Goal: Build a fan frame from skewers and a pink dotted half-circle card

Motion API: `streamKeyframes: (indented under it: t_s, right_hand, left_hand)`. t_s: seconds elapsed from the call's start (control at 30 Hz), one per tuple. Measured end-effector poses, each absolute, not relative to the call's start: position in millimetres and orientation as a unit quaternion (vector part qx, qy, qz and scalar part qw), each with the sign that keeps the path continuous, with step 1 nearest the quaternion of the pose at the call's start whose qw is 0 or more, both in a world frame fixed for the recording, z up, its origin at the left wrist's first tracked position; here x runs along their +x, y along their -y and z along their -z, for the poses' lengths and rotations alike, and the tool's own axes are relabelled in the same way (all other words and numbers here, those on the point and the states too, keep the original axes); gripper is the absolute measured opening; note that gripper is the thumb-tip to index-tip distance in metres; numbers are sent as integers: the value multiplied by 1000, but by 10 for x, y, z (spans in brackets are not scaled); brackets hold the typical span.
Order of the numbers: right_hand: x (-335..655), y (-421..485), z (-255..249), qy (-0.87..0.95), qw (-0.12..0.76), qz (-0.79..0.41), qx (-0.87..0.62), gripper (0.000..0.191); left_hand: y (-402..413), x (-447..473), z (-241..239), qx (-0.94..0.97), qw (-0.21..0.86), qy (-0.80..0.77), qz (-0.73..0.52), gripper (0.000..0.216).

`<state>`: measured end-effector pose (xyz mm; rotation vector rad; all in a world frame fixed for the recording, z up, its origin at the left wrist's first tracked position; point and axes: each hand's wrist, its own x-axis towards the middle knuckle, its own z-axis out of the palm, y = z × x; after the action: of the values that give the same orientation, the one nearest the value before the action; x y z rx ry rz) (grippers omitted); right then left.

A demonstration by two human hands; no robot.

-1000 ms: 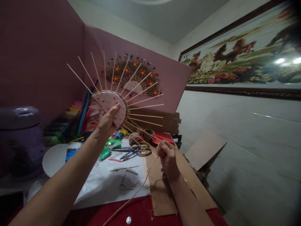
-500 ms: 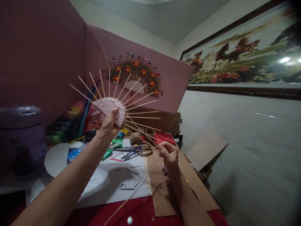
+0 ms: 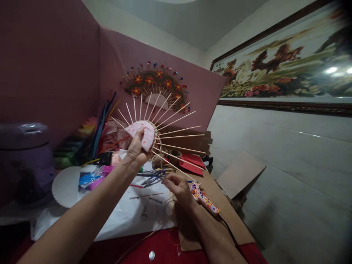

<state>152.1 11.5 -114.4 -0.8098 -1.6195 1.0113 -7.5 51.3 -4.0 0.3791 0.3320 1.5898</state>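
Note:
My left hand (image 3: 137,148) grips a half-round fan frame (image 3: 140,131) covered in pink spotted cloth, thumb on its face. Thin wooden sticks (image 3: 180,137) fan out from its curved rim, and twine (image 3: 155,137) is woven round their bases. Lower right, my right hand (image 3: 177,185) pinches the twine between thumb and fingertips, below the lowest sticks. A loose tail of twine (image 3: 148,236) trails from there down over the red cloth. Behind the fingertips lie blue-handled snips (image 3: 154,176).
A finished fan with orange flowers (image 3: 158,82) hangs on the pink board. A flower-patterned glue gun (image 3: 205,200) with a cord lies on cardboard at right. Around the table are a twine ball (image 3: 158,160), a tape roll (image 3: 175,156), red paper (image 3: 192,164) and a white paper plate (image 3: 66,187).
The fan frame has moved right and slightly down in my left hand. My right hand has shifted left with the twine, uncovering the glue gun.

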Motion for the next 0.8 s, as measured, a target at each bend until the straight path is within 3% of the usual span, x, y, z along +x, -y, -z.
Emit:
streamKeyframes:
  t_s: [0.13, 0.47, 0.8]
  right_hand:
    - [1448, -124, 1238, 696, 482, -422, -325, 19]
    - [1372, 42, 1180, 858, 371, -143, -324, 12]
    - [1428, -60, 1241, 808, 416, -27, -415, 20]
  left_hand:
    - [-405, 77, 40, 172, 699, -125, -683, 26]
    - [-297, 246, 41, 183, 702, -142, -673, 31]
    - [-233, 277, 18, 207, 689, -116, -685, 34]
